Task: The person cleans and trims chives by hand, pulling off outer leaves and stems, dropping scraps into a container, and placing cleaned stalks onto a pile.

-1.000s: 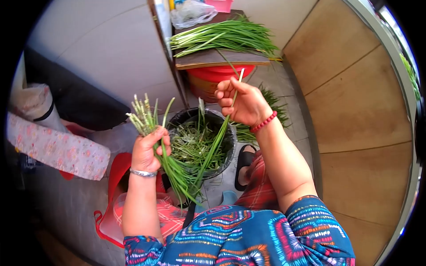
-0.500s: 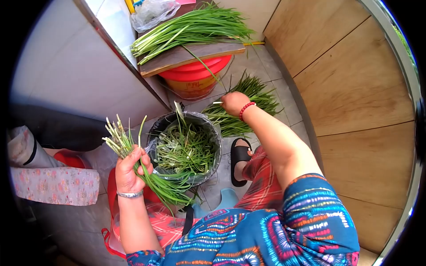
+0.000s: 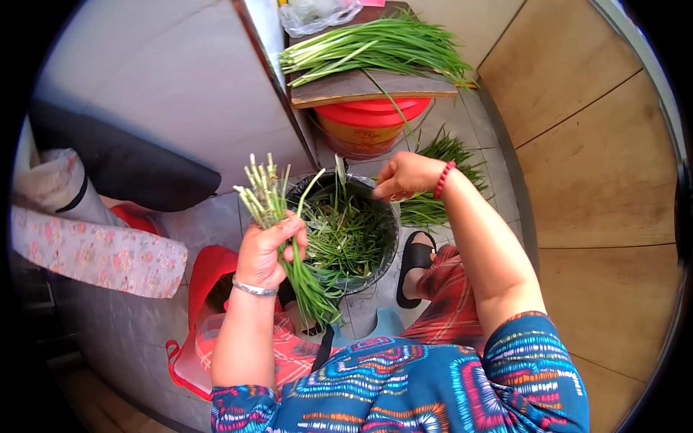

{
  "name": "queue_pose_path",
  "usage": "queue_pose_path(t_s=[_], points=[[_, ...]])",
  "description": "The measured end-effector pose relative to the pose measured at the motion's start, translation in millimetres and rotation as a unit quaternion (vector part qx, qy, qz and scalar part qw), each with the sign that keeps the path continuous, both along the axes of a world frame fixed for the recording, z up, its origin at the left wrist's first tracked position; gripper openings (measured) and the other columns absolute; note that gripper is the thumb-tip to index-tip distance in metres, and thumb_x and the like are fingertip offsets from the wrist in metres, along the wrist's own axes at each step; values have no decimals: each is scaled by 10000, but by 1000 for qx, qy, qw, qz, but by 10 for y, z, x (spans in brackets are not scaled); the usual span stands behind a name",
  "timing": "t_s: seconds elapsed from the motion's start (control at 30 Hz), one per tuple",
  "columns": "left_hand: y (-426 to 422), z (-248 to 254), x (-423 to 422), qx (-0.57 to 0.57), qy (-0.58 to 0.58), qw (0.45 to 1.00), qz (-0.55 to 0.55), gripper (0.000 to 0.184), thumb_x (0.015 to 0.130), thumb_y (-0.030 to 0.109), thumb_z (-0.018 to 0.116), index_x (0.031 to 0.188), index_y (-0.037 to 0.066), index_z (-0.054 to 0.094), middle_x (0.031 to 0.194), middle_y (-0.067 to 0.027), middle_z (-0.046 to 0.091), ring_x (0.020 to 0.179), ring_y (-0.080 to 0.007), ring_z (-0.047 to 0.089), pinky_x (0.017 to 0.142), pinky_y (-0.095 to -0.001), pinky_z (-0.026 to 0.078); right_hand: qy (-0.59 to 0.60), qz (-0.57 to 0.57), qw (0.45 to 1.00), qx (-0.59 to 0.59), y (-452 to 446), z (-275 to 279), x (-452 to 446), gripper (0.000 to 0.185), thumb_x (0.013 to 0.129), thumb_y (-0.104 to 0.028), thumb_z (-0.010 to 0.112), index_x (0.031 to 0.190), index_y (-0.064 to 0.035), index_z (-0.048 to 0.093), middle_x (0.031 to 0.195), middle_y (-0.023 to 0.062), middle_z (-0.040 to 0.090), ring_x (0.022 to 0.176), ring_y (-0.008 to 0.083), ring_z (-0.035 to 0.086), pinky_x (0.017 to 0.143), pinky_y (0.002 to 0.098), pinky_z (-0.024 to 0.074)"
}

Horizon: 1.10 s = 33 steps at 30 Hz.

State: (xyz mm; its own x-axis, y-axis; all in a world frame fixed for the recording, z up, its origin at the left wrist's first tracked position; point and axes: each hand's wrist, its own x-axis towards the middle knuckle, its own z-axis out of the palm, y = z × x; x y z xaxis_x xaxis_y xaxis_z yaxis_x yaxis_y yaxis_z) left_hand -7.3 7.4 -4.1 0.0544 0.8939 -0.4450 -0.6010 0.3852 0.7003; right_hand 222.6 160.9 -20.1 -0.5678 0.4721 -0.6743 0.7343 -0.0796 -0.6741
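Observation:
My left hand [image 3: 271, 251] is wrapped round a bunch of garlic chives [image 3: 310, 290], pale stem ends up and green leaves hanging down by the bin's near left side. The bin [image 3: 395, 242], lined with a dark bag, holds loose chive scraps [image 3: 343, 234]. Over its right rim is my right hand [image 3: 410, 177], fingers curled together; I cannot make out anything between them. Just beyond that hand, another pile of chives [image 3: 462, 164] lies on the floor, partly hidden by my wrist.
A thick heap of chives [image 3: 379, 49] lies on a wooden board [image 3: 343, 89] on top of a red bucket [image 3: 368, 137]. A clear plastic bag [image 3: 317, 16] sits behind. Curved wood-look panels [image 3: 599, 159] bound the right; a red bag [image 3: 209, 270] stands left.
My right hand has moved from the floor pile toward the bin; the pale stalk end it showed is no longer visible. My left hand still holds its bunch. The view has shifted left.

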Motion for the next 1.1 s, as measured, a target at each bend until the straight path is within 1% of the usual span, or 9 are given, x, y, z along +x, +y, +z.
queue_pose_path(t_s=[0.1,0.23,0.37,0.47,0.57,0.7,0.8,0.87,1.1], points=[[-6,42,76,8,31,999,-11,108,730,110,600,777,39,535,615,-64,550,435,-81,442,402,-192,356,270,-126,952,-75,-467,414,-329,253,750,-244,618,948,-86,601,666,-62,527,533,18,427,485,152,357],[-37,78,150,25,40,998,-34,131,730,126,602,806,34,547,626,-63,557,441,-83,446,406,-196,356,390,-240,885,-84,-754,395,-586,233,820,-269,527,796,-48,596,625,-42,492,548,32,423,485,173,360],[-49,83,74,50,-18,997,-61,217,738,134,582,906,4,538,796,-113,564,509,-94,466,457,-226,381,525,-308,775,-170,-733,432,-467,200,868,-205,413,741,-59,461,748,58,506,634,131,519,631,276,462],[-43,48,45,71,-38,994,-72,230,734,125,568,920,-6,529,870,-139,551,561,-104,481,472,-227,377,468,-273,827,-153,-646,404,-420,183,862,-233,445,798,-65,483,674,-9,441,491,53,380,442,185,333],[-29,32,48,80,-44,990,-112,239,727,119,559,923,-14,526,837,-133,556,544,-109,480,474,-236,387,335,-248,904,-97,-742,466,-607,227,813,-278,536,884,-63,532,659,-56,444,465,10,322,382,158,238],[-22,20,87,90,-43,986,-134,262,721,118,554,932,-32,518,793,-133,571,568,-140,527,485,-255,420,399,-244,871,-152,-827,261,-778,209,804,-244,556,678,-82,516,520,-25,491,383,26,337,362,171,245],[-5,26,74,83,-49,989,-114,256,734,120,545,943,-25,517,796,-142,583,618,-180,573,515,-288,467,393,-285,868,-106,-753,336,-743,192,805,-212,557,669,-82,521,540,-27,491,387,23,337,354,166,233],[-8,93,67,6,-63,997,-37,225,748,78,529,955,-8,508,814,-156,580,622,-196,577,537,-284,477,413,-307,845,-145,-703,328,-687,165,802,-198,561,683,-85,541,570,-36,493,386,14,312,340,166,212],[-6,30,31,24,-51,998,-10,187,737,99,599,890,20,526,725,-91,579,575,-156,568,490,-269,467,367,-296,878,-85,-711,331,-679,148,797,-216,570,742,-78,555,587,-41,489,391,6,298,342,156,206]])
